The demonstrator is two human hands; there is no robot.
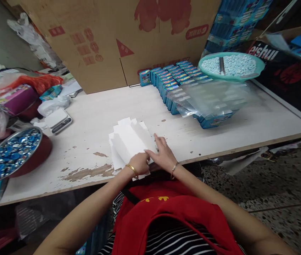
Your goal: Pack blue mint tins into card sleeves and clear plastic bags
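Note:
White flat card pieces lie in an uneven stack near the front edge of the table. My left hand, with a gold bangle at the wrist, rests at the stack's near end, its fingers curled; what they hold, if anything, is hidden. Beside it on the right, my right hand has its fingers apart at the stack's right side, the thumb close to my left hand. Rows of small blue boxes stand farther back, partly under clear plastic bags.
A green basin of pale pellets stands at the back right. On the left are a red bowl of blue and silver pieces and a white scale. A large cardboard box stands behind the table.

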